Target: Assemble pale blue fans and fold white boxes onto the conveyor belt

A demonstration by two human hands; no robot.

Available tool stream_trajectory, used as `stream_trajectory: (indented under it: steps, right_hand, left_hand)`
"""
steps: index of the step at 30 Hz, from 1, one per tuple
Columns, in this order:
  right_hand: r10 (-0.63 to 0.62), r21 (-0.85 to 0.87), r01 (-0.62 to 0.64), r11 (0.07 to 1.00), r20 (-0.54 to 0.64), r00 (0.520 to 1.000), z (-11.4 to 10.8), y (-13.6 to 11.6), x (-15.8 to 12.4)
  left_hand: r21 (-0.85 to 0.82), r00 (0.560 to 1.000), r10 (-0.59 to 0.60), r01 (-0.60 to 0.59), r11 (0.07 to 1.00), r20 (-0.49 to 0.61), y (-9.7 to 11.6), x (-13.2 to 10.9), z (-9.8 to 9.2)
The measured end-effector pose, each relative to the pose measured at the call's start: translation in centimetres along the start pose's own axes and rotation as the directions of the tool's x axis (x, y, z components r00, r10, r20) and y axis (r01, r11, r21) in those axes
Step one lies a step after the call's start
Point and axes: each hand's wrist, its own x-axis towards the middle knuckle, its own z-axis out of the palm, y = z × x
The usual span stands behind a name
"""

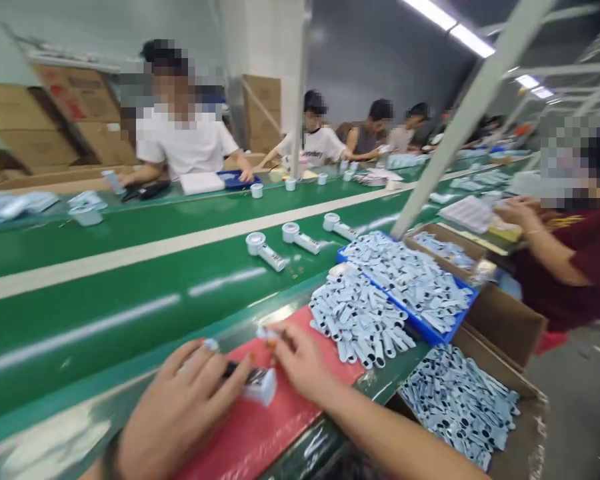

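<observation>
From the head camera, the left hand (180, 407) lay curled over a dark-and-white handheld device (258, 385), fingers wrapped loosely round its body and pressing it onto the red mat (260, 437) at the near edge of the bench. The right hand (303, 365) was just beside it, thumb and forefinger pinched on a small pale part (264, 332) above the device's far end; blur hid its shape. To the right of the mat lay a heap of pale blue parts (355, 320), touching a blue tray (433, 331) filled with more. A cardboard box (530, 427) of similar parts stood below the bench edge. Three white devices (300, 238) lay in a row on the green conveyor belt (130, 313), with co-workers (185, 143) seated on its far side.
</observation>
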Motion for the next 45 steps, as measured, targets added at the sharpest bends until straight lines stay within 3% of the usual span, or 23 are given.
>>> stream_trajectory:
  steps: [3,6,8,11,13,16,19,22,26,29,32,36,40,45]
  right_hand:
    - [-0.033,-0.036,0.034,0.999,0.009,0.999,-2.0,-1.4,-0.2]
    - [-0.074,-0.241,0.089,0.966,0.071,0.995,-3.6,-3.2,-1.5]
    - [-0.087,-0.414,0.146,0.899,0.158,0.984,-3.8,-4.2,-2.8]
    - [-0.133,-0.592,0.292,0.751,0.298,0.945,-2.9,-4.9,-4.2]
    - [-0.18,-0.674,0.371,0.638,0.338,0.924,-1.8,-4.8,-4.6]
    - [-0.212,-0.767,0.407,0.495,0.348,0.913,-0.4,-4.2,-4.4]
    - [-0.194,-0.801,0.412,0.435,0.364,0.911,0.0,-4.1,-4.0]
    - [-0.158,-0.78,0.41,0.472,0.382,0.91,-0.2,-4.7,-3.6]
    - [-0.104,-0.737,0.373,0.563,0.384,0.917,-0.7,-5.3,-3.3]
    - [-0.168,-0.693,0.37,0.619,0.343,0.924,-0.7,-4.4,-3.2]
    - [-0.235,-0.598,0.385,0.703,0.315,0.919,-0.7,-2.7,-3.4]
    - [-0.144,-0.499,0.299,0.813,0.326,0.934,-1.2,-2.0,-4.0]
    - [0.003,-0.547,0.274,0.791,0.452,0.892,-2.0,-3.5,-4.7]
    - [0.068,-0.56,0.301,0.772,0.543,0.837,-2.1,-4.3,-4.3]
  left_hand:
    - [0.123,0.999,0.001,-0.008,0.992,0.051,2.9,0.4,0.4]
    - [0.005,0.988,-0.132,0.132,0.991,0.081,3.1,0.3,0.6]
    - [-0.122,0.972,-0.194,0.21,0.97,0.129,2.5,-0.3,0.8]
    - [-0.27,0.952,-0.219,0.274,0.923,0.216,1.6,-1.1,1.1]
    - [-0.282,0.942,-0.241,0.303,0.91,0.233,1.5,-1.2,1.4]
    - [-0.274,0.93,-0.294,0.348,0.896,0.221,1.8,-0.9,1.6]
    - [-0.382,0.938,-0.295,0.344,0.858,0.182,2.0,-0.5,1.4]
    - [-0.516,0.949,-0.287,0.312,0.798,0.129,2.1,-0.3,1.1]
    - [-0.55,0.93,-0.34,0.358,0.755,0.139,2.4,-0.4,1.1]
    - [-0.554,0.915,-0.374,0.392,0.734,0.152,2.7,-0.4,1.4]
    - [-0.554,0.914,-0.379,0.392,0.735,0.144,2.9,-0.4,1.7]
    - [-0.517,0.935,-0.346,0.338,0.787,0.085,3.7,-1.0,1.2]
    - [-0.46,0.94,-0.327,0.333,0.823,0.096,5.5,-2.0,0.2]
    - [-0.373,0.897,-0.409,0.441,0.816,0.165,7.5,-2.4,0.2]
